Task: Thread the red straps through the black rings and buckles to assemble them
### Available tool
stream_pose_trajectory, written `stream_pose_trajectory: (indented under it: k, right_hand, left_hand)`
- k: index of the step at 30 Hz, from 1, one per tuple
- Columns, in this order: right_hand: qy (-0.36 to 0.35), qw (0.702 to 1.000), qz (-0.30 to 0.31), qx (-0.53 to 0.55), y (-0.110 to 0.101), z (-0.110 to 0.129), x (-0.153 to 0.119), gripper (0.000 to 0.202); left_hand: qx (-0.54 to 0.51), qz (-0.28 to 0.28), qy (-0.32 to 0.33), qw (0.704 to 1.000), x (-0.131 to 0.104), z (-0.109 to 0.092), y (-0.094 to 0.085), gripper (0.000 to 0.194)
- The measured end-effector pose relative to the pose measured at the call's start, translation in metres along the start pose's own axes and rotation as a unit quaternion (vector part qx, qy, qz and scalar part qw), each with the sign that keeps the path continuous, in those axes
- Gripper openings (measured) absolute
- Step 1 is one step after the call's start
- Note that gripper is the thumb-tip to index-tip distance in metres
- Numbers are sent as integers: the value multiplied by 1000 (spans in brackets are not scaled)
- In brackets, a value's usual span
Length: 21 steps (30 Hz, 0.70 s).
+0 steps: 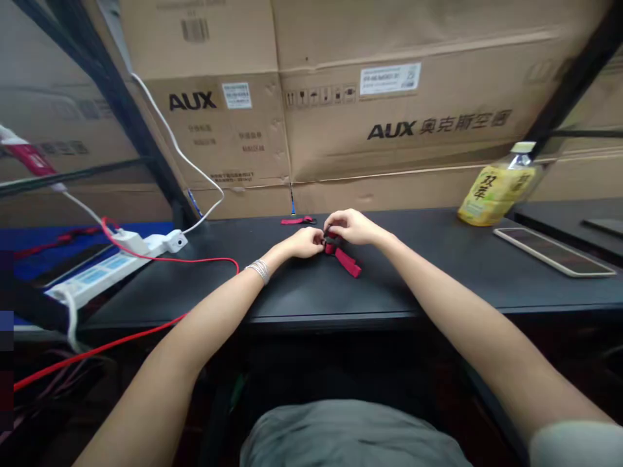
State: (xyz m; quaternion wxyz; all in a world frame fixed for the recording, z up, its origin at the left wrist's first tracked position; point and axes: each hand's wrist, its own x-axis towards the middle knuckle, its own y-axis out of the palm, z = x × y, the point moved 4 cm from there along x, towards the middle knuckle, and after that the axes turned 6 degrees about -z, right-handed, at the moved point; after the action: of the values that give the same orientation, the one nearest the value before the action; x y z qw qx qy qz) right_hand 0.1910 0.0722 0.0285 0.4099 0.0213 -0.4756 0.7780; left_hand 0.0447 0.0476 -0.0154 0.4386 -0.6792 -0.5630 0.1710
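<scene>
Both hands meet over the dark table at a red strap [347, 261] with black parts at its upper end. My left hand [305, 242], with a silver bracelet at the wrist, has its fingers closed on the black part from the left. From the right and slightly above, my right hand [351, 227] pinches the same black part with curled fingers. The strap's red tail lies toward the lower right. Just behind my left hand, a second red strap [294, 221] with a black end lies flat and untouched.
Cardboard boxes [331, 143] stand along the table's back. A white power strip [104, 266] with cables and a red cord [195, 260] is at the left. At the right are a yellow-labelled bottle [497, 188] and a phone-like device [555, 251].
</scene>
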Motion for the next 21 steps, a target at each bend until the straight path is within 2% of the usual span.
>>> stream_pose_trajectory:
  k: [6,15,21]
  right_hand:
    - [-8,999,41,-20,9,1,-1,23]
    - [11,999,19,-40,2,1,-1,25]
    - [42,998,-26,-31,1,-3,0,25]
  left_hand:
    - [-7,19,5,1000,-1,-4,0,15]
    - [-73,43,-42,995,-2,-2,1,18]
    - [-36,24,-41,998,-1,1,-1,27]
